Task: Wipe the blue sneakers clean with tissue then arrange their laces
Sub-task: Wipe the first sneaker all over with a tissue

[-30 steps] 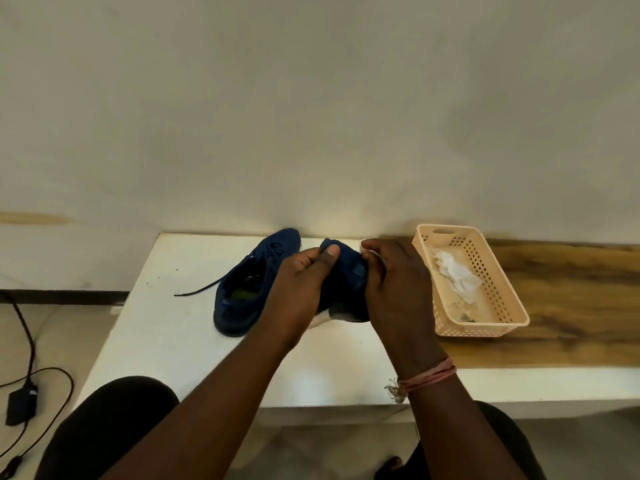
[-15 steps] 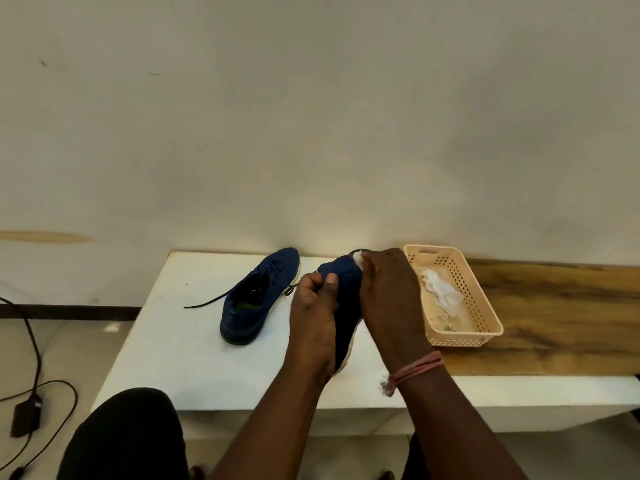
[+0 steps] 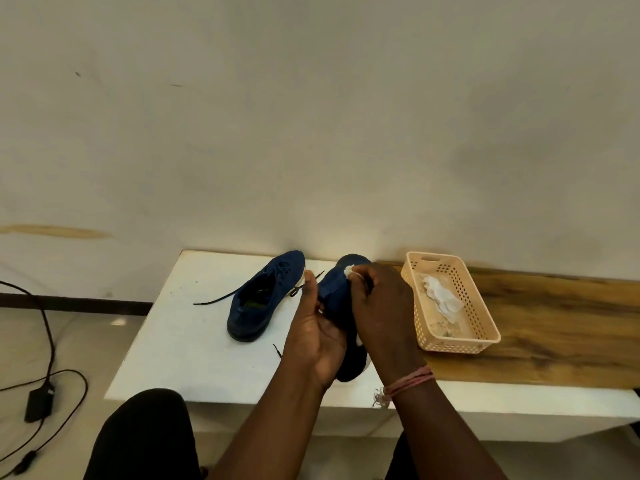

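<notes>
A right hand [image 3: 377, 306] pinches a wad of white tissue [image 3: 348, 270] against the toe of a blue sneaker [image 3: 337, 292], which the left hand [image 3: 315, 327] cradles from the side, fingers curled round it — the shoe now stands toe-up and heel-down where a second ago it lay level between the palms, so wiping appears to have moved on to the toe. Left of the hands its mate [image 3: 263, 296] rests on the white table [image 3: 180, 341], one lace trailing loose; right of them, a peach basket [image 3: 485, 320] holds used tissue — laces look yet to be arranged.
</notes>
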